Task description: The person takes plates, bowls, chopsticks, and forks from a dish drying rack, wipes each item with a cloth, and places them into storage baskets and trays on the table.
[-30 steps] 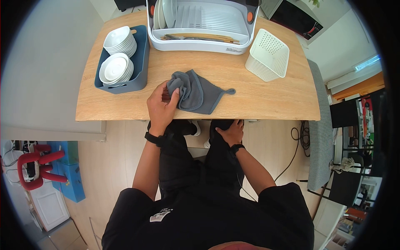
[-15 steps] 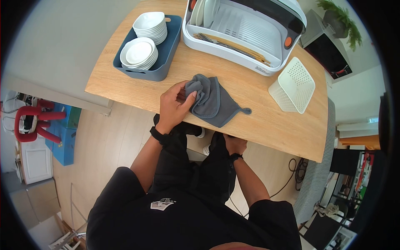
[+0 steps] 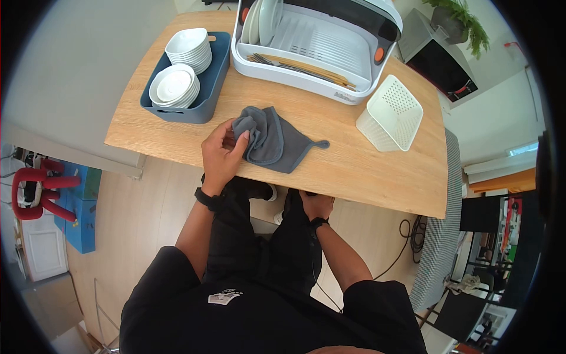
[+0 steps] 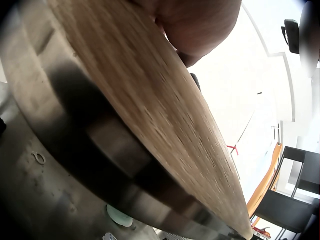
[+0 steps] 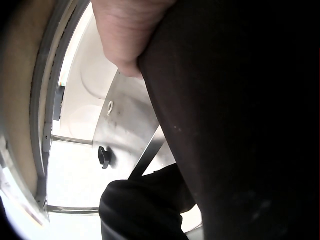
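Observation:
A crumpled grey cloth [image 3: 272, 141] with a small loop at its right corner lies near the table's front edge. The left hand [image 3: 223, 154] pinches its bunched left end between thumb and fingers. In the left wrist view only part of that hand [image 4: 202, 25] shows, above the wooden table edge [image 4: 150, 100]; the cloth is out of that picture. The right hand [image 3: 317, 206] rests on the dark trouser leg below the table edge, its fingertips partly hidden. In the right wrist view this hand [image 5: 127, 35] lies against the dark cloth of the leg [image 5: 210, 110], holding nothing visible.
At the table's left, a blue basket [image 3: 219, 71] holds two stacks of white bowls [image 3: 175, 85]. A white dish rack [image 3: 330, 41] with plates, chopsticks and cutlery stands at the back. To the right is a white perforated basket [image 3: 377, 127]; a microwave [image 3: 442, 68] stands beyond.
The head view has turned and shifted, so the table appears tilted. The left hand still pinches the cloth in the same place; the right hand has slid slightly on the leg, its fingers less visible.

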Action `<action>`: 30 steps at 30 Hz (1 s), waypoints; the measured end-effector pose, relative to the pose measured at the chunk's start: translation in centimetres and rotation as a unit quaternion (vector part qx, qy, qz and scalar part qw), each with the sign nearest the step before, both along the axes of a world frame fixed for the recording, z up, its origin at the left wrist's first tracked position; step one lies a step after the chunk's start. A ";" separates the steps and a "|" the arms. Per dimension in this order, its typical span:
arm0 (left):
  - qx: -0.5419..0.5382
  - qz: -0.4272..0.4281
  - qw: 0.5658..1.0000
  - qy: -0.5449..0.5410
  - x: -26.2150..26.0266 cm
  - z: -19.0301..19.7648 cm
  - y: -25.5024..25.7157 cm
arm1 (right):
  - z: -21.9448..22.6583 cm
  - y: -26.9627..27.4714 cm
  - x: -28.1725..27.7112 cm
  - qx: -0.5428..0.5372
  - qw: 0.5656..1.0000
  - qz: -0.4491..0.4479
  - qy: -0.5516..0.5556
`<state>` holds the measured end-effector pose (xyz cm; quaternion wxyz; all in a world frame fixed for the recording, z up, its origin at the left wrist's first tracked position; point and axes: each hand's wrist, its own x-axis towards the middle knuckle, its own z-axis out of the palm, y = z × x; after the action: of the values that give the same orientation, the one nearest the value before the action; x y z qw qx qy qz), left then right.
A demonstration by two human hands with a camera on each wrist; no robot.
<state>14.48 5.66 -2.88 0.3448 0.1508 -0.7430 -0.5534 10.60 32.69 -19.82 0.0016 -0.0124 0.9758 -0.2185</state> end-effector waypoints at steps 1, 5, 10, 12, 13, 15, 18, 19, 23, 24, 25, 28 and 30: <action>-0.008 0.004 1.000 0.005 0.0 0.2 0.1 | -0.1 0.0 -0.2 0.001 1.000 -0.005 0.002; -0.002 -0.003 1.000 0.001 0.1 0.3 0.0 | 0.4 0.5 -0.3 -0.009 0.999 -0.031 -0.022; -0.019 0.000 1.000 -0.002 0.2 0.3 0.0 | 1.2 1.2 -0.5 0.003 0.999 -0.046 -0.025; -0.012 -0.004 1.000 0.005 0.2 0.0 -0.1 | 1.1 1.6 -0.3 0.009 0.998 -0.056 -0.034; -0.004 -0.006 1.000 0.011 0.1 -0.1 -0.1 | 0.7 1.9 -0.3 0.018 0.997 -0.065 -0.028; -0.002 -0.012 1.000 0.014 0.2 0.0 -0.2 | 0.8 2.3 -0.3 0.024 0.995 -0.084 -0.040; -0.006 -0.015 1.000 0.014 0.2 -0.1 -0.2 | 1.6 3.0 -0.2 0.024 0.992 -0.102 -0.067; -0.013 -0.012 1.000 0.011 0.2 -0.2 -0.3 | 1.4 3.2 -0.1 0.025 0.992 -0.104 -0.067; -0.027 -0.014 0.999 0.012 0.2 -0.4 -0.5 | 0.3 4.1 0.2 0.023 0.992 -0.118 -0.041; -0.020 -0.016 1.000 0.014 0.2 -0.4 -0.5 | 0.3 4.2 0.2 0.025 0.992 -0.123 -0.033; -0.013 -0.017 1.000 0.015 0.2 -0.4 -0.5 | 0.2 4.3 0.3 0.024 0.992 -0.122 -0.032; -0.025 -0.015 0.999 0.018 0.2 -0.2 -0.4 | 0.2 4.4 0.5 0.023 0.992 -0.121 -0.031; -0.026 -0.013 0.999 0.020 0.3 0.0 -0.2 | 0.3 4.3 0.4 0.029 0.991 -0.126 -0.042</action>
<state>14.81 5.42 -2.87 0.3566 0.1212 -0.7516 -0.5415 11.00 36.95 -19.52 0.0157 0.1202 0.9745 -0.1890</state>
